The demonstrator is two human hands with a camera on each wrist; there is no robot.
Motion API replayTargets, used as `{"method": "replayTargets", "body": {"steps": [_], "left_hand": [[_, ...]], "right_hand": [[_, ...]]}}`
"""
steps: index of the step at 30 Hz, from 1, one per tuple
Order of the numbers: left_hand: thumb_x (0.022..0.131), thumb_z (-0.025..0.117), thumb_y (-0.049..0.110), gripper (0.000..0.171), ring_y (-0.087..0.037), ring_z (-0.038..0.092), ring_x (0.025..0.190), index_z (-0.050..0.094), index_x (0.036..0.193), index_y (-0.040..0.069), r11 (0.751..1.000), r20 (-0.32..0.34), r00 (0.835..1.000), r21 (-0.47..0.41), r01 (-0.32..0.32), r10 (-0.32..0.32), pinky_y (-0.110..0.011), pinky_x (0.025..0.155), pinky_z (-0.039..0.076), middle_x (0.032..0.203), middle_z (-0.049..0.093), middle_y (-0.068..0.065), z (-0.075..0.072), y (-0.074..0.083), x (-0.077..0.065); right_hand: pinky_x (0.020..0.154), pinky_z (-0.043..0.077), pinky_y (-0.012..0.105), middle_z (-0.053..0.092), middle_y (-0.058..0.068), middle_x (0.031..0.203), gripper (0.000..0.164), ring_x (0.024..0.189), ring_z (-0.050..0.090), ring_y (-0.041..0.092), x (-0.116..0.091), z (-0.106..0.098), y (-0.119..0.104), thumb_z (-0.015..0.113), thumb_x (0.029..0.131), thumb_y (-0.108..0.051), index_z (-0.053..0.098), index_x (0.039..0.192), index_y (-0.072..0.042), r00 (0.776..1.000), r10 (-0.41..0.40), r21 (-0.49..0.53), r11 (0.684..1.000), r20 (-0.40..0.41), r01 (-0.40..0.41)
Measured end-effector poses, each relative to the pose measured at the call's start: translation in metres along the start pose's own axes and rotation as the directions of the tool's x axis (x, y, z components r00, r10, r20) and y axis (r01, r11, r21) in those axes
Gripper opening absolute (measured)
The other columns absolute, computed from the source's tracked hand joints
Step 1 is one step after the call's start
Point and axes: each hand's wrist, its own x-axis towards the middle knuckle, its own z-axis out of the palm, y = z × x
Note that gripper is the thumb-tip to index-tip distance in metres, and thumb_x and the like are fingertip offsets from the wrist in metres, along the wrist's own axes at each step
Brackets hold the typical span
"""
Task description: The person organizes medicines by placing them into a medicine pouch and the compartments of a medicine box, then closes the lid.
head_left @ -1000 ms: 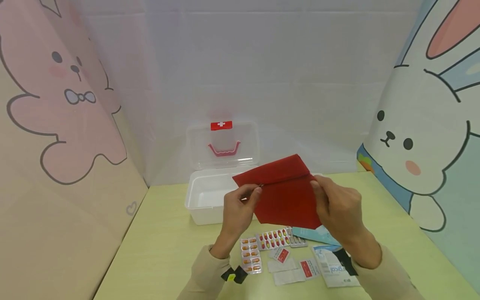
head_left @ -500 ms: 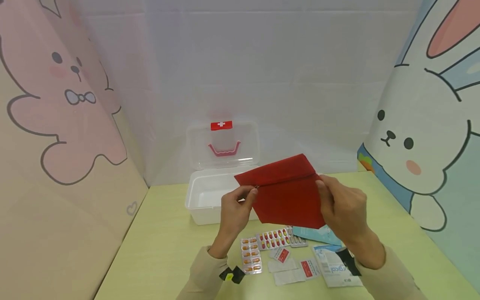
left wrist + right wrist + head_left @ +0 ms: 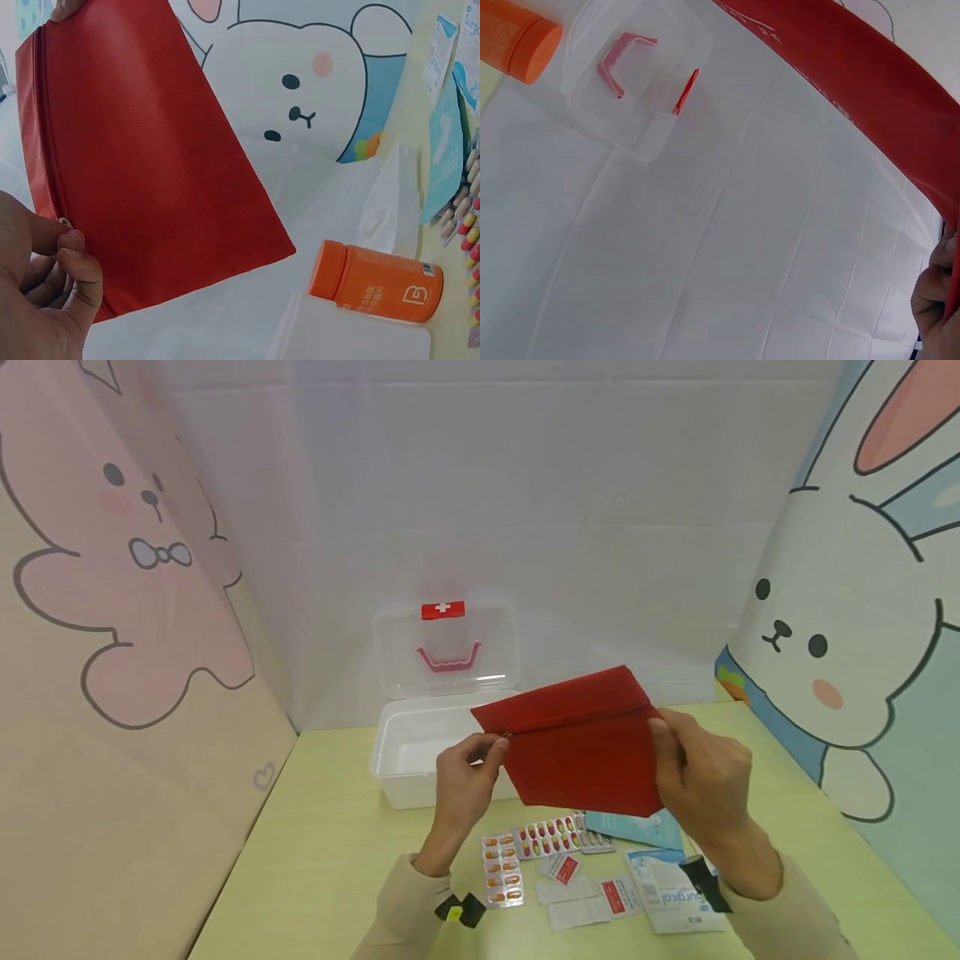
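A flat red pouch point(image 3: 588, 764) is hanging in the air between both hands, right of the centre of the head frame, and is hiding the right part of a white box point(image 3: 408, 785). Its cloth is showing a deep, even red, with a fine weave and a soft sheen in the left wrist frame, where one pointed corner is jutting toward the lower right. A dark zipper point(image 3: 577, 722) is running along the pouch near its upper edge, slanting up to the right. The left hand point(image 3: 465, 777) is pinching the small metal pull point(image 3: 65, 222) at the zipper's left end between thumb and finger; the right hand point(image 3: 705, 777) is gripping the pouch's right edge, thumb on the near face. In the right wrist frame, white marks too slanted to read are lining the pouch's edge. Capsule blisters point(image 3: 502, 871) are lying below, at lower centre.
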Motion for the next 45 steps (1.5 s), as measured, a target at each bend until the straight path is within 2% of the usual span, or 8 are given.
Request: {"method": "replayTargets", "body": {"steps": [11, 24, 27, 31, 35, 38, 41, 45], "left_hand": [[0.09, 0.07, 0.01, 0.008, -0.006, 0.059, 0.062, 0.073, 0.087, 0.003, 0.999, -0.002, 0.999, -0.004, 0.041, -0.041, -0.015, 0.056, 0.05, 0.073, 0.07, -0.014, -0.003, -0.005, -0.002], [0.091, 0.068, 0.011, 0.009, -0.004, 0.056, 0.06, 0.073, 0.088, 0.004, 0.998, 0.012, 0.999, 0.049, 0.039, -0.04, -0.015, 0.052, 0.048, 0.071, 0.068, -0.011, -0.005, -0.01, -0.004], [0.091, 0.068, 0.012, 0.01, -0.005, 0.056, 0.057, 0.073, 0.089, 0.003, 0.998, 0.037, 0.998, 0.037, 0.057, -0.059, -0.016, 0.049, 0.047, 0.072, 0.067, -0.012, -0.007, -0.011, -0.004], [0.093, 0.067, 0.018, 0.015, -0.008, 0.054, 0.051, 0.073, 0.091, 0.004, 0.993, 0.053, 0.991, 0.004, 0.119, -0.119, -0.017, 0.046, 0.044, 0.072, 0.066, -0.013, -0.011, -0.013, -0.003], [0.094, 0.066, 0.017, 0.016, -0.006, 0.05, 0.048, 0.072, 0.09, 0.002, 0.988, -0.025, 0.987, 0.007, 0.157, -0.157, -0.016, 0.045, 0.04, 0.07, 0.064, -0.016, -0.019, -0.01, -0.003], [0.093, 0.064, 0.008, 0.013, -0.004, 0.051, 0.051, 0.071, 0.089, -0.002, 0.99, -0.092, 0.987, 0.047, 0.137, -0.132, -0.014, 0.047, 0.04, 0.07, 0.064, -0.02, -0.028, -0.001, -0.003], [0.092, 0.063, 0.003, 0.012, -0.003, 0.052, 0.054, 0.07, 0.088, -0.005, 0.994, -0.118, 0.99, 0.069, 0.085, -0.076, -0.013, 0.05, 0.044, 0.07, 0.065, -0.022, -0.037, 0.009, -0.002], [0.093, 0.065, 0.007, 0.011, -0.003, 0.055, 0.057, 0.071, 0.086, 0.0, 0.994, -0.093, 0.994, 0.09, -0.056, 0.064, -0.018, 0.057, 0.052, 0.071, 0.067, -0.014, -0.048, 0.011, -0.002]], "right_hand": [[0.049, 0.051, 0.046, 0.07, 0.02, 0.072, 0.051, 0.05, 0.062, 0.034, -0.001, -0.003, 0.001, 0.048, 0.102, -0.04, 0.066, 0.087, 0.006, 0.999, 0.044, -0.018, 0.999, -0.003, -0.044], [0.052, 0.053, 0.041, 0.071, 0.02, 0.074, 0.051, 0.051, 0.064, 0.034, -0.004, -0.006, 0.002, 0.048, 0.102, -0.039, 0.066, 0.089, 0.006, 0.999, 0.051, -0.022, 0.998, 0.016, -0.051], [0.053, 0.053, 0.037, 0.07, 0.02, 0.073, 0.052, 0.05, 0.063, 0.033, -0.004, -0.006, 0.003, 0.047, 0.102, -0.04, 0.066, 0.088, 0.006, 0.999, 0.044, -0.023, 0.999, 0.012, -0.043], [0.068, 0.051, 0.016, 0.07, 0.021, 0.074, 0.053, 0.051, 0.062, 0.034, -0.004, -0.009, 0.004, 0.048, 0.101, -0.041, 0.066, 0.089, 0.007, 0.998, 0.068, -0.015, 0.998, 0.012, -0.067], [0.079, 0.042, 0.006, 0.07, 0.022, 0.074, 0.053, 0.05, 0.061, 0.034, -0.003, -0.011, 0.005, 0.048, 0.101, -0.042, 0.066, 0.089, 0.007, 0.995, 0.102, -0.003, 0.995, 0.01, -0.102], [0.078, 0.042, 0.006, 0.069, 0.021, 0.073, 0.054, 0.049, 0.059, 0.032, -0.003, -0.013, 0.005, 0.047, 0.101, -0.043, 0.066, 0.09, 0.007, 0.994, 0.108, -0.01, 0.994, 0.014, -0.108], [0.076, 0.043, 0.006, 0.069, 0.021, 0.073, 0.055, 0.049, 0.059, 0.03, -0.002, -0.015, 0.007, 0.046, 0.102, -0.043, 0.066, 0.091, 0.007, 0.995, 0.099, -0.021, 0.995, 0.028, -0.098], [0.072, 0.048, 0.009, 0.07, 0.019, 0.074, 0.055, 0.053, 0.063, 0.029, 0.001, -0.018, 0.009, 0.045, 0.102, -0.043, 0.066, 0.092, 0.007, 0.993, 0.067, -0.003, 0.998, 0.093, -0.067]]}}
